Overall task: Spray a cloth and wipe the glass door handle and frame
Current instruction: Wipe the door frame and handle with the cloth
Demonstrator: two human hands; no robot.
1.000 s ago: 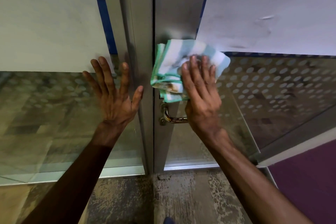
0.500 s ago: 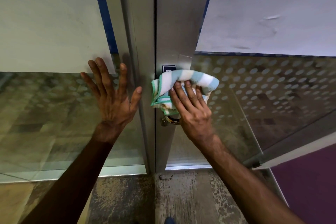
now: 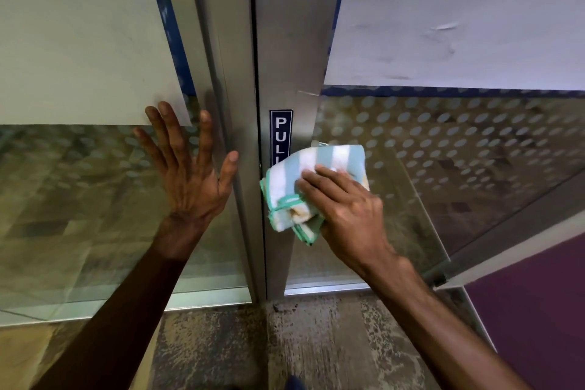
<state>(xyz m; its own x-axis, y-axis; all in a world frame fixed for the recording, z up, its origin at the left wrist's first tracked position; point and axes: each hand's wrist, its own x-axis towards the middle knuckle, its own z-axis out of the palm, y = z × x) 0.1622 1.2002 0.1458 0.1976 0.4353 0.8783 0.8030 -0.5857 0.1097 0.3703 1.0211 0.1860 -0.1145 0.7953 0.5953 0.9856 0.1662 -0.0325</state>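
Note:
My right hand [image 3: 348,212] grips a folded cloth [image 3: 304,180] with blue, white and green stripes and a brown stain. The cloth is pressed against the brushed-metal door frame [image 3: 288,51], where the handle was showing a moment ago; the cloth and hand now hide the handle. A dark "PULL" sticker [image 3: 280,133] sits on the frame just above the cloth, its lower end covered. My left hand [image 3: 190,174] lies flat with fingers spread on the left glass panel [image 3: 79,187], beside the frame's edge. No spray bottle is visible.
The right glass door [image 3: 459,149] carries a frosted dot pattern below a pale opaque film [image 3: 459,9]. Worn speckled flooring [image 3: 316,342] lies below the door. A purple carpet [image 3: 538,310] shows at the lower right behind the glass.
My right hand slid the cloth down the metal frame, uncovering the PULL sticker and covering the handle. My left hand stayed flat on the left glass.

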